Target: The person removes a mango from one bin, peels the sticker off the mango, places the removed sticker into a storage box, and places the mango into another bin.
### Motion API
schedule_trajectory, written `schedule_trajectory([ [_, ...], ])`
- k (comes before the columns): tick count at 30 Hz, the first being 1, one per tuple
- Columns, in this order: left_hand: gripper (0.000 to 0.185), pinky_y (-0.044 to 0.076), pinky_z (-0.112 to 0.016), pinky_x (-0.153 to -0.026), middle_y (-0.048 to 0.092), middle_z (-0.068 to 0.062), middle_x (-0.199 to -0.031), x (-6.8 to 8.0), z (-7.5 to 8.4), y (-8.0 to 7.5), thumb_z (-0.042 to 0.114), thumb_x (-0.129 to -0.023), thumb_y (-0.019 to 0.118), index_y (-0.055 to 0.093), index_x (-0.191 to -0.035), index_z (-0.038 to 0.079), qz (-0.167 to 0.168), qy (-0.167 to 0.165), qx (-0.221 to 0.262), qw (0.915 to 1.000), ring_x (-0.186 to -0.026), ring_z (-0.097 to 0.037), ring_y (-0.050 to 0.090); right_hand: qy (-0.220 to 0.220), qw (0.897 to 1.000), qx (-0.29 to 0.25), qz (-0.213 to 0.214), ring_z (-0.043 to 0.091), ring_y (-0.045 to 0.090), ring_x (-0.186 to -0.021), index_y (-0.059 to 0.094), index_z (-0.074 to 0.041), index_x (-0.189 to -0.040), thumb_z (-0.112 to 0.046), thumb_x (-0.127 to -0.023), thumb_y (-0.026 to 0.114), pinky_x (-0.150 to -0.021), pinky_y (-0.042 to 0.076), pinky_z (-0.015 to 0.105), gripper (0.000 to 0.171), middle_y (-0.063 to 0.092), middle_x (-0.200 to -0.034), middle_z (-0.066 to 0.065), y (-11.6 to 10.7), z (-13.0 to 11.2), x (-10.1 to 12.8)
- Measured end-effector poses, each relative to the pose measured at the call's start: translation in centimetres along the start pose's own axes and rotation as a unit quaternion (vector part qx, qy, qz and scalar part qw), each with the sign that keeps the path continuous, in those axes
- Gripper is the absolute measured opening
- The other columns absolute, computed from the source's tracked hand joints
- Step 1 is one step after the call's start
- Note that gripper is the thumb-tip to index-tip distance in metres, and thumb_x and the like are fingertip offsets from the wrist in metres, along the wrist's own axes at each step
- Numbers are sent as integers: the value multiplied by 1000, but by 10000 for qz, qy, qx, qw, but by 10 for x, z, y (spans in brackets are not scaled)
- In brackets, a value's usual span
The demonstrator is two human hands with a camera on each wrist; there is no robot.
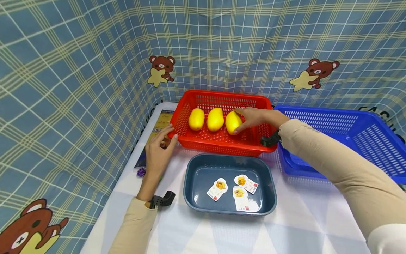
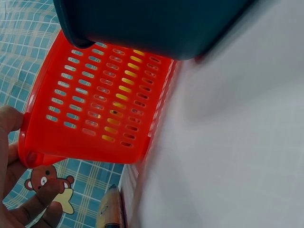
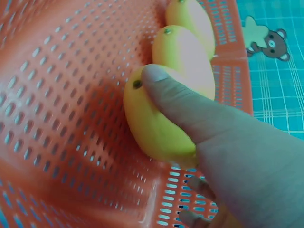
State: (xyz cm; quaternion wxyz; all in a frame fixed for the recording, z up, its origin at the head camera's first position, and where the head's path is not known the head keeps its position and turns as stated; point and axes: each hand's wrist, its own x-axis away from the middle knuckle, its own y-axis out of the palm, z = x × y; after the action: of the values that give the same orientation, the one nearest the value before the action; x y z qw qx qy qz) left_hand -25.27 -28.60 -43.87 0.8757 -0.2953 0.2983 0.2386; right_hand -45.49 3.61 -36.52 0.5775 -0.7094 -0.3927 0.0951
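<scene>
The right hand [image 1: 258, 118] curls round the nearest mango [image 1: 233, 122] inside the red basket [image 1: 222, 141]; smooth, firm-looking, probably slippery, best cupped mid-body. The left hand [image 1: 158, 151], fingers relaxed, touches the basket's near corner.

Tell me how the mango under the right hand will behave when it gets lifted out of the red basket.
The mango looks smooth and rounded, so it may slip unless the right hand wraps it well. Its oval shape suggests it would roll if set down loosely. It keeps its shape under the thumb, so it is probably firm, and likely fairly heavy for its size. The red basket seems light; the left hand steadies it.
</scene>
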Motion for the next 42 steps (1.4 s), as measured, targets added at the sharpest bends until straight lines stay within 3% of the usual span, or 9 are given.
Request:
schedule_trajectory([
  [7,33,56,-43,-67,65,6,-131,1,2,-1,24,-93,73,73,-122,9,-10,-13,21,10000,-80,-22,66,28,9995,247,205,42,16,-145,22,0,-157,-56,-80,77,-115,20,61,110,21,-160,22,5,2,-2],
  [15,33,55,-43,-66,65,7,-132,1,3,7,24,-93,74,73,-122,9,-73,25,140,9999,-79,-17,65,267,9983,471,224,43,15,-146,24,0,-157,-61,-77,77,-114,17,65,113,22,-160,23,4,6,6],
  [24,33,53,-32,-65,64,10,-132,-2,-3,13,25,-93,73,73,-123,11,-155,-2,245,9996,-77,-17,64,204,9956,881,253,44,16,-145,33,-1,-154,-56,-87,70,-113,16,68,94,25,-159,23,-33,-12,25],
  [31,34,54,-41,-64,63,10,-133,-7,-10,13,25,-94,72,72,-124,11,-235,-4,165,9996,-77,-19,65,-11,9936,880,708,45,22,-145,42,-1,-150,-45,-95,65,-113,18,67,74,33,-156,25,-46,-27,55],
  [37,34,52,-28,-63,63,8,-134,-13,-19,10,26,-95,71,71,-125,11,-279,-4,97,9996,-76,-19,64,-232,9855,728,1516,43,37,-138,53,-1,-142,-35,-94,69,-110,32,61,60,47,-146,23,-40,-33,89],
  [42,35,51,-21,-66,62,8,-136,-13,-28,2,27,-95,70,70,-127,12,-363,-109,-23,9993,-78,-17,64,-108,9788,495,1982,43,42,-134,57,0,-138,-30,-94,70,-103,42,61,55,52,-141,22,-25,-37,119],
])
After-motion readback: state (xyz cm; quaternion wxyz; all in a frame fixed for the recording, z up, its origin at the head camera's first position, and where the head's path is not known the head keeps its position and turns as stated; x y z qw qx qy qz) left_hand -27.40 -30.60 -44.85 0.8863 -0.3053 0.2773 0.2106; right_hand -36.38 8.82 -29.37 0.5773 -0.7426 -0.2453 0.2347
